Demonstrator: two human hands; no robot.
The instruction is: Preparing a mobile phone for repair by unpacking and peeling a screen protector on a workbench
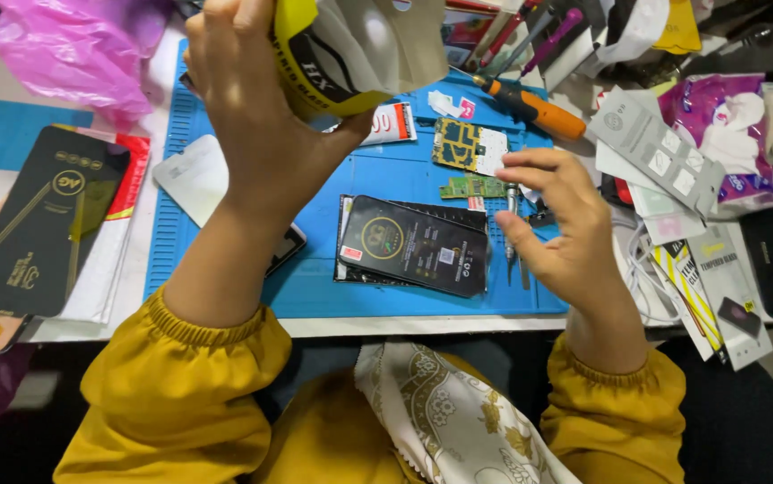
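Note:
My left hand (256, 99) is raised near the camera and grips a yellow, black and grey screen-protector package (359, 49), which looks bent open at its top. My right hand (561, 224) hovers lower to the right, fingers curled and apart, holding nothing. Below it on the blue work mat (404, 175) lie tweezers (512, 237). A black flat package (415, 245) lies in the middle of the mat. A phone (286, 248) is mostly hidden under my left forearm.
Green circuit boards (462, 148) and an orange-handled screwdriver (530, 106) lie at the mat's far side. Black and white packages (41, 224) are stacked at left, a pink plastic bag (73, 45) at the back left. White packets, cables and a purple pouch (718, 134) crowd the right.

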